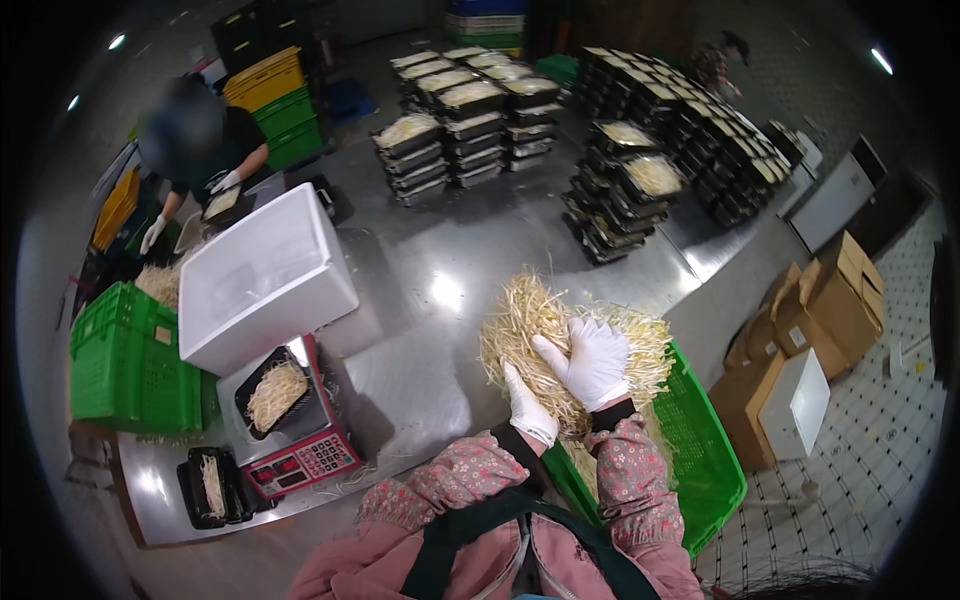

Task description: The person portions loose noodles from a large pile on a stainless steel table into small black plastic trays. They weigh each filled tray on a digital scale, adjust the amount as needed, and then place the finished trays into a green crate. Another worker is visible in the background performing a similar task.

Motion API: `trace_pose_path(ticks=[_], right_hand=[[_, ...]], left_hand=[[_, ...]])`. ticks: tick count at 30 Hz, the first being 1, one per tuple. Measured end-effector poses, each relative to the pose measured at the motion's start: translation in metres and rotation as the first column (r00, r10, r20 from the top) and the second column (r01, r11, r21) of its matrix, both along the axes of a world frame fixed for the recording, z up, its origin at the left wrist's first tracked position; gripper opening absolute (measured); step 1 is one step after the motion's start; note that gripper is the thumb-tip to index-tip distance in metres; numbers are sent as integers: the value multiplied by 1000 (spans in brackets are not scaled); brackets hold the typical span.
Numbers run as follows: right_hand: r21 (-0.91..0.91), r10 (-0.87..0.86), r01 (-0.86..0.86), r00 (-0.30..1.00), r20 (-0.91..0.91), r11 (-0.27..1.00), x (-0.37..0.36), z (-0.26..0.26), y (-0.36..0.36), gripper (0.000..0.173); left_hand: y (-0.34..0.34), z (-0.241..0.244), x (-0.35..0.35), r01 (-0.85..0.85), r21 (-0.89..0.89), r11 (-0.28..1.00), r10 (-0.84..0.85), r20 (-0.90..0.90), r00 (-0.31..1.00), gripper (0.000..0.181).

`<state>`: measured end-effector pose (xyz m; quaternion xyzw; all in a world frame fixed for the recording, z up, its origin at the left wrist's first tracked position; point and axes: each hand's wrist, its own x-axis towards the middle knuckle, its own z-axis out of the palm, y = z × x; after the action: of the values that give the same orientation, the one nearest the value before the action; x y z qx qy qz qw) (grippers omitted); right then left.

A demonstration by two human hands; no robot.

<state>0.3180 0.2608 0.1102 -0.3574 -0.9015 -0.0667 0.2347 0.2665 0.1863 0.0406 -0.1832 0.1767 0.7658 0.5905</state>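
Observation:
A thick bundle of bean sprouts (pixel 525 322) lies between my hands at the near edge of the metal table (pixel 420 360). My left hand (pixel 531 409), in a white glove, cups the bundle's near left side. Laid over the top, my right hand (pixel 596 360), also gloved, presses into the sprouts with its thumb spread to the left. Below and to the right is a green plastic basket (pixel 709 480), whose inside is partly hidden by my right sleeve; more sprouts show in it. The underside of the bundle is hidden.
Left stands a red digital scale (pixel 300 465) bearing a black tray of sprouts (pixel 274 397). Behind it are a white foam box (pixel 255 262) and green crate (pixel 135 360). Stacked sprout trays (pixel 469 97) stand farther back. A co-worker (pixel 244 142) handles a tray; cardboard boxes (pixel 810 322) stand right.

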Motion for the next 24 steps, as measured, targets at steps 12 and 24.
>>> trace_pose_path(ticks=[12, 24], right_hand=[[-279, 465, -397, 849, 251, 874, -245, -179, -6, 75], [-234, 496, -488, 868, -26, 841, -212, -202, -22, 81]], left_hand=[[-49, -197, -210, -95, -367, 926, 93, -24, 995, 75], [-142, -85, -230, -29, -459, 888, -460, -888, -10, 35]])
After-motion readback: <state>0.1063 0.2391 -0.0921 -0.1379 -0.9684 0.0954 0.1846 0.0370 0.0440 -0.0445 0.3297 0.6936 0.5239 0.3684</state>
